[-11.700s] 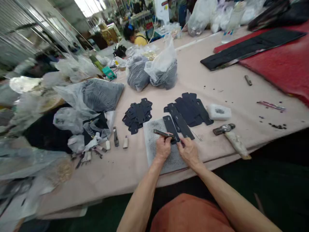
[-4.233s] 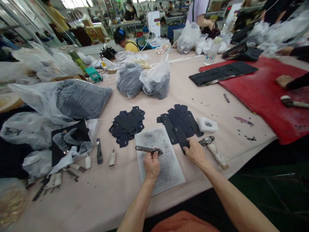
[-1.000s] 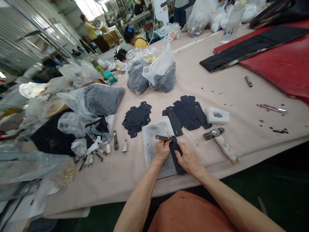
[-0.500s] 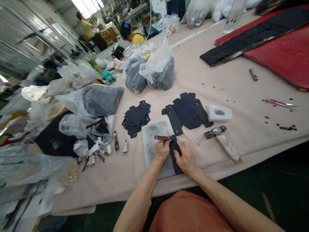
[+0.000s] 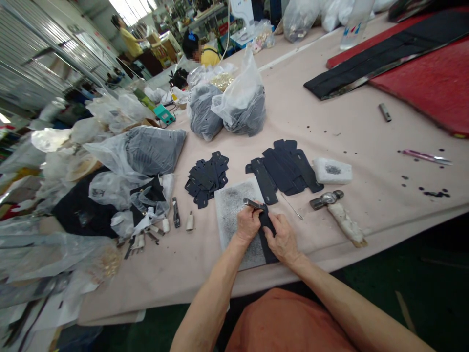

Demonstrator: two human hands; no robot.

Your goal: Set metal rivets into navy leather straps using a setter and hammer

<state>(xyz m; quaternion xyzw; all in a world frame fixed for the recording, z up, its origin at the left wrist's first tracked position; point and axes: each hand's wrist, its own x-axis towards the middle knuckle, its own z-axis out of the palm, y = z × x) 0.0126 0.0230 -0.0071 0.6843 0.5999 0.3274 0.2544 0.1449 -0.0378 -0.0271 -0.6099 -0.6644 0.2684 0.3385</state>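
My left hand [image 5: 249,224] is closed around a metal punch [image 5: 252,203]. The punch tilts over the upper end of a dark strip [image 5: 270,255], its tip hidden by my fingers. My right hand [image 5: 284,240] grips the right edge of that strip, thumb on top. Beneath the strip lies a white board [image 5: 229,203] with black speckles. Beyond the board sit a stack of dark cut pieces [image 5: 284,168] and, to its left, a loose pile of similar pieces [image 5: 207,178]. A hammer [image 5: 330,198] with a wrapped handle rests right of my right hand.
A white block [image 5: 333,172] with a dark smudge stands behind the hammer. A thin hooked tool [image 5: 293,206] lies nearby. Several small punches [image 5: 176,213] and plastic bags [image 5: 156,151] crowd the left. At right are a pen [image 5: 427,157] and a metal tube [image 5: 384,112].
The punch has swung in my left hand: its long end, which pointed left, now appears shorter and more tilted. The left hand has shifted slightly right. My right hand has hardly moved.
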